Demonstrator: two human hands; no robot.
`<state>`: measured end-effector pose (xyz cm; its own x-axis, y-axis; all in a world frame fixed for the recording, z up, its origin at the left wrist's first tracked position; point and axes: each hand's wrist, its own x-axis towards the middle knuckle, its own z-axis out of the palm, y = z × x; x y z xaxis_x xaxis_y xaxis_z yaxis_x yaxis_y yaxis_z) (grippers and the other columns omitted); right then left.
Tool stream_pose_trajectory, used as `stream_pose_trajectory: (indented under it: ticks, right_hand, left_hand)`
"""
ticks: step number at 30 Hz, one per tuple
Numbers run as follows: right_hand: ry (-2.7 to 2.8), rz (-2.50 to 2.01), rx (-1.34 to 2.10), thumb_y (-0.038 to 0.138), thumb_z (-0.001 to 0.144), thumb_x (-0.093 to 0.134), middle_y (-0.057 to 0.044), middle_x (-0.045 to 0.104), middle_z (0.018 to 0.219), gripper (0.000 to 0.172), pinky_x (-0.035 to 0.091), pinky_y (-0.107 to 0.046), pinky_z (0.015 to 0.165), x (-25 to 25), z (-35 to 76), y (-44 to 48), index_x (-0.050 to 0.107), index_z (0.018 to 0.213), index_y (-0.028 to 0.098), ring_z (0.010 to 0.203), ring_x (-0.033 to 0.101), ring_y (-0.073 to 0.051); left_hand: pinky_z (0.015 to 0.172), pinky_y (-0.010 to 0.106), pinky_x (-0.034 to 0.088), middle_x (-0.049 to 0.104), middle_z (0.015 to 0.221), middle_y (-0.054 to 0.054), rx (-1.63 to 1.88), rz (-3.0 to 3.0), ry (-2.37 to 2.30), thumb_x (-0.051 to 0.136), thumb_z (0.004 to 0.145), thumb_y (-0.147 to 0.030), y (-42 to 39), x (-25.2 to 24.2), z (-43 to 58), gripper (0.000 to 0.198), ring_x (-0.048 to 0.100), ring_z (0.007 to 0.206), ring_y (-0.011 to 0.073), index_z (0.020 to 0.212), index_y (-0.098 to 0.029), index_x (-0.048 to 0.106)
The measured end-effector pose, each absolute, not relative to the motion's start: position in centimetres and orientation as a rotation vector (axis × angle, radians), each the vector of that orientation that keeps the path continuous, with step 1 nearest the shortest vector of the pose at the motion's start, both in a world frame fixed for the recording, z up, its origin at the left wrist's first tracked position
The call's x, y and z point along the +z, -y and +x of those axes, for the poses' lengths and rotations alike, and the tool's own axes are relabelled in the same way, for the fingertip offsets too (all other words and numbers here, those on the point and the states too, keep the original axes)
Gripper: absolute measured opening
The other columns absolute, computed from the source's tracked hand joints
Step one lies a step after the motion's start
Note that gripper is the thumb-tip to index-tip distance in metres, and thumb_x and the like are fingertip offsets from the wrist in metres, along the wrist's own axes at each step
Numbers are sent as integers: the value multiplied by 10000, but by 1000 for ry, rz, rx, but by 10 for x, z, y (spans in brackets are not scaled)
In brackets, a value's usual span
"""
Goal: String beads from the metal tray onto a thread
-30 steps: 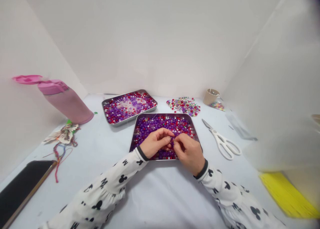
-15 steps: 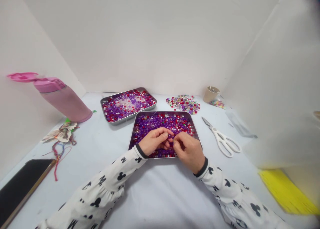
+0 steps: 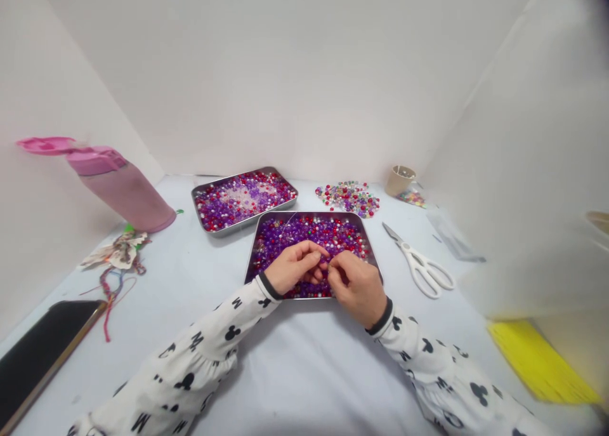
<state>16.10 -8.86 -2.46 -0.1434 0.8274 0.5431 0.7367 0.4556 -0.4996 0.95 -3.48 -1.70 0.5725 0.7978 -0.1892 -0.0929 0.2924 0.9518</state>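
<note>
Both hands meet over the near steel tray [image 3: 375, 263], which is full of purple, red and white beads [image 3: 309, 230]. My left hand [image 3: 295, 268] is pinched, thumb against fingertips, on something too small to name. My right hand [image 3: 354, 287] is also pinched, its fingertips touching those of the left. A thin clear thread [image 3: 287, 224] runs up from the left hand across the beads. Both sleeves are white with black mouse-head prints.
A second bead tray [image 3: 215, 230] sits behind to the left. Loose mixed beads [image 3: 349, 198] and a beige cup [image 3: 400, 180] lie at the back right, white scissors [image 3: 421, 266] to the right. At the left are a pink bottle [image 3: 118, 188], cords [image 3: 114, 277] and a phone [image 3: 42, 350]. Something yellow [image 3: 537, 363] lies at the near right.
The hands stay pinched together over the near tray, with only slight finger shifts. The view has drifted a little.
</note>
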Motion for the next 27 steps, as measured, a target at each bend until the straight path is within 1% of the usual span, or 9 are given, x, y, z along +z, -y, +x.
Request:
stream_pose_trajectory:
  ticks: [5, 7, 10, 13, 15, 20, 24, 27]
  right_hand:
    - [1947, -1343, 42, 122, 811, 432, -3, 524, 657, 150, 358, -246, 596, -28, 161, 88, 504, 695, 184, 615, 500, -128]
    - [1937, -1339, 21, 137, 833, 422, -13, 539, 675, 156, 377, -253, 610, -29, 161, 89, 527, 726, 181, 632, 515, -137]
    - [1889, -1308, 43, 156, 861, 412, -35, 587, 761, 142, 420, -264, 651, -31, 161, 90, 552, 860, 175, 698, 561, -152]
    - [1844, -1283, 74, 162, 866, 411, -52, 620, 856, 184, 460, -282, 667, -32, 162, 90, 520, 1012, 186, 747, 595, -164]
    - [1838, -1268, 94, 168, 867, 414, -55, 628, 883, 203, 477, -294, 667, -33, 163, 90, 503, 1048, 195, 758, 605, -168]
    - [1860, -1214, 141, 202, 872, 445, -46, 632, 899, 159, 480, -291, 708, -33, 164, 92, 519, 1013, 209, 792, 609, -165]
    - [1769, -1255, 185, 231, 846, 505, -28, 623, 850, 139, 461, -271, 675, -28, 164, 94, 543, 975, 199, 720, 587, -149]
    - [1646, -1318, 240, 239, 857, 481, -16, 608, 798, 118, 442, -261, 663, -20, 166, 94, 568, 921, 191, 692, 560, -138]
  left_hand:
    - [561, 211, 452, 563, 669, -21, 715, 1241, -779, 642, 718, -371, 36, -15, 11, 295, 526, 571, 78, 880, -143, 547]
    - [577, 213, 451, 574, 694, -16, 739, 1279, -777, 648, 716, -353, 37, -15, 11, 275, 525, 581, 78, 872, -142, 562]
    - [592, 211, 445, 582, 734, -10, 798, 1301, -781, 665, 705, -318, 37, -14, 12, 252, 522, 588, 72, 857, -137, 578]
    - [582, 208, 436, 589, 721, -9, 816, 1290, -777, 689, 683, -298, 37, -14, 12, 260, 528, 585, 73, 846, -133, 571]
    - [586, 213, 438, 598, 696, -6, 809, 1277, -791, 705, 666, -294, 37, -15, 12, 264, 538, 581, 79, 817, -126, 567]
    - [556, 205, 432, 606, 646, 4, 803, 1315, -872, 683, 689, -311, 38, -12, 12, 237, 543, 549, 81, 743, -109, 571]
    - [482, 187, 387, 558, 580, -24, 916, 1385, -892, 637, 730, -348, 39, -8, 12, 246, 501, 493, 73, 703, -128, 529]
    - [468, 194, 369, 521, 540, -39, 984, 1426, -885, 592, 771, -357, 38, -5, 11, 247, 462, 458, 68, 696, -142, 499]
